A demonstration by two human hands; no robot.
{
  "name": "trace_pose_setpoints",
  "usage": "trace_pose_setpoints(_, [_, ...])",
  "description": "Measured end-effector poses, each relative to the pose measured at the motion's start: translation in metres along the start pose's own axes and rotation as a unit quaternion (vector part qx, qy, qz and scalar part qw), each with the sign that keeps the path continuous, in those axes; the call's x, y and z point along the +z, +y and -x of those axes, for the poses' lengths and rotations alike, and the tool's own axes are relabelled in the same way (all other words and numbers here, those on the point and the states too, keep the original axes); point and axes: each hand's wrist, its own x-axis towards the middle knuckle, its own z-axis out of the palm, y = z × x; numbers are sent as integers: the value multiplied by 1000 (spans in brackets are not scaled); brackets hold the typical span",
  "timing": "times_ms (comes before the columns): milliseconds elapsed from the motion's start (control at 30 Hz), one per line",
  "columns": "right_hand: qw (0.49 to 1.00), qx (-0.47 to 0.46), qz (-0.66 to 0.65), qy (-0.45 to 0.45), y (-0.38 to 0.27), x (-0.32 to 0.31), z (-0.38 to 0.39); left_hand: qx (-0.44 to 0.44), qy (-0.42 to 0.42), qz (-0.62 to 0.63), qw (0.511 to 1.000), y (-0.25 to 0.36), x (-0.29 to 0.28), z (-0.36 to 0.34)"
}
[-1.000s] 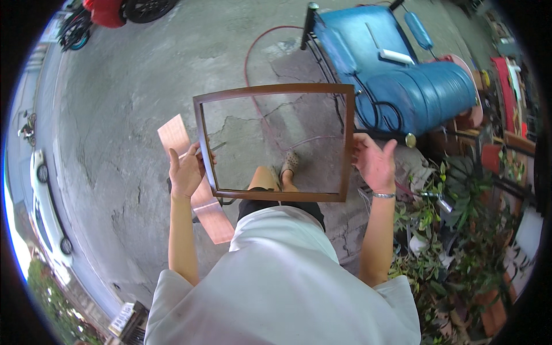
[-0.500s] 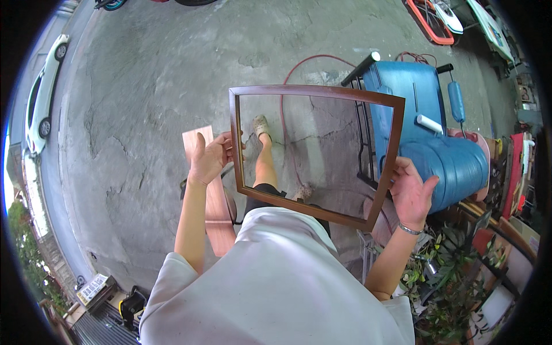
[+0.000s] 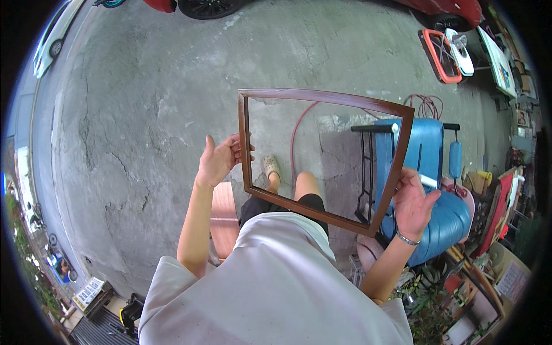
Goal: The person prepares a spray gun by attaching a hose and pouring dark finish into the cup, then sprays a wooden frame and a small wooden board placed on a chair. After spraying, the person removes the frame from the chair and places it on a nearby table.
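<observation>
My left hand point(image 3: 219, 163) and my right hand point(image 3: 411, 202) hold up a dark brown wooden frame point(image 3: 325, 96), tilted in front of my body. Nothing fills its opening; the floor, a red hose and my legs show through it. The left fingers curl round the left bar, with the thumb pointing up and off the wood. On the opposite side, the right fingers bend behind the right bar, partly hidden by it, and that thumb also stands away. A metal bracelet point(image 3: 409, 238) circles my right wrist.
A blue padded seat point(image 3: 440, 233) with black metal bars stands close on the right, plants point(image 3: 434, 293) below it. Beside my left forearm is a pinkish wooden board point(image 3: 223, 201). A red hose point(image 3: 294, 141) crosses the cracked concrete. A car wheel point(image 3: 210, 6) shows at the top.
My view has tilted forward: red vehicles now show at the top, and the seat and board appear lower. My other knee has come into sight. Both hands keep their hold on the frame.
</observation>
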Motion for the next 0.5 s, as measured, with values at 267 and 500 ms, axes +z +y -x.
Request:
trace_pose_setpoints(267, [991,21,-111,69,5,-27,-131,41,41,-56,997,107,2,-95])
trace_pose_setpoints(500, [974,38,-214,69,-2,-102,-287,29,-26,-109,993,199,9,-279])
